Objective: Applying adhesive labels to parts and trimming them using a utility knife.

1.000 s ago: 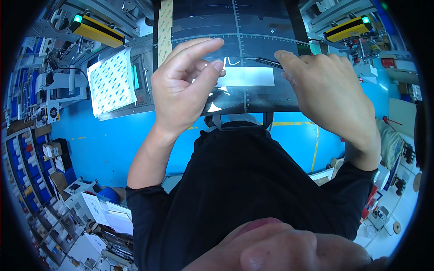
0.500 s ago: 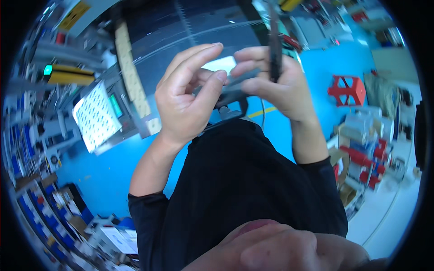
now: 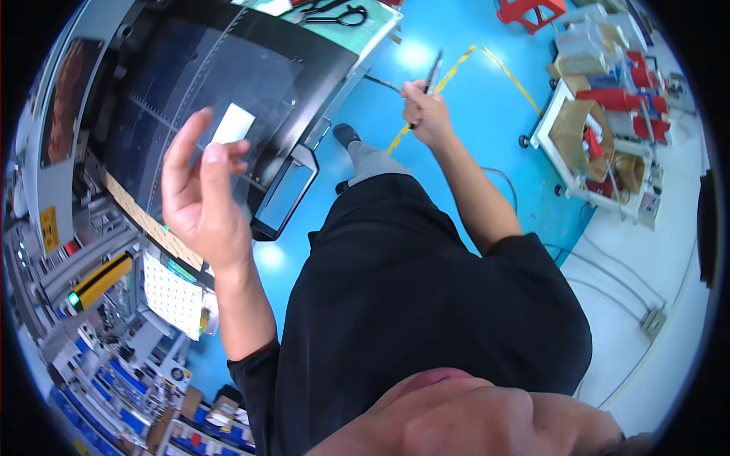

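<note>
My left hand (image 3: 204,186) is over the dark plate (image 3: 289,57) of a bench machine, its fingers apart and slightly curled. Just beyond my thumb and fingertips is a small white rectangular piece (image 3: 234,121), which appears to lie on the plate; my fingers overlap its lower edge. My right hand (image 3: 427,114), off to the right over the blue floor, is closed round a slim dark pen-like tool (image 3: 434,74). One end of that tool points up past the fist; its exact kind is not clear.
Black-handled scissors (image 3: 338,15) lie on a green mat at the plate's far edge. A dark-framed screen (image 3: 287,194) juts from the near edge. Left are a perforated white sheet (image 3: 171,296) and a yellow sensor bar (image 3: 103,279). A white cart (image 3: 551,121) and red stool (image 3: 528,11) stand right.
My hands have moved apart: the right one has swung right with the tool, and the left remains over the plate by the white piece. The whole view has turned, bringing the floor and cart further in.
</note>
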Tool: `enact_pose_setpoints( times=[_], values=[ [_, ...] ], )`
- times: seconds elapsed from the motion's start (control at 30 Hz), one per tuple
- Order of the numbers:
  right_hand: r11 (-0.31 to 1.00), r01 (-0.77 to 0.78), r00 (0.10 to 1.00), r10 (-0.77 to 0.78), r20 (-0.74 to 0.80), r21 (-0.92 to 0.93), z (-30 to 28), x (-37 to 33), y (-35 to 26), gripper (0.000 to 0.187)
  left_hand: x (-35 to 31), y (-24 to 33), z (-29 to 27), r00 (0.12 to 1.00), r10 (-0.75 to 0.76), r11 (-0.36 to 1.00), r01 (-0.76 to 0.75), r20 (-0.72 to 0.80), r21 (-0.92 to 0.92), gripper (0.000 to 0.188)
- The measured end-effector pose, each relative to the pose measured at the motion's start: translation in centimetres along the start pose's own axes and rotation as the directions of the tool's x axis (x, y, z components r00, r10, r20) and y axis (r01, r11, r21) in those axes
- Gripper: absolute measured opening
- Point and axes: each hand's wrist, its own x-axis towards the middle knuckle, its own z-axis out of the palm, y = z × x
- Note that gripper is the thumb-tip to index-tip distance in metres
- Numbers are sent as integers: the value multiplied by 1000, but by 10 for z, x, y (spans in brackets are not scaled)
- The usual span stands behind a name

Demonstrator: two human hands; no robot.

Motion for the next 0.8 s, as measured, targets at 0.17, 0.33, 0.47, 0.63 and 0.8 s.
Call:
enact_pose_setpoints(
  times=[0.17, 0.33, 0.47, 0.63, 0.8],
  values=[
    [952, -13, 988, 60, -145, 306, -22, 47, 70, 15, -2, 1, -10, 1000, -16, 998, 17, -8, 59, 33],
    [877, 36, 999, -18, -43, 479, -17, 93, 83, 15, -5, 3, -23, 1000, 21, 996, -20, -9, 88, 35],
    [924, 38, 999, -28, -30, 381, -3, 116, 85, 16, -10, 5, -28, 998, 21, 995, -16, -51, 103, 35],
    [985, -9, 993, 30, -117, 175, -10, 129, 93, 17, -20, 8, -27, 994, -31, 991, 44, -105, 123, 34],
    [986, 165, 889, -140, -435, 21, -49, 110, 76, 22, -14, 11, -17, 995, -76, 997, 75, -62, -28, 33]
  ],
)
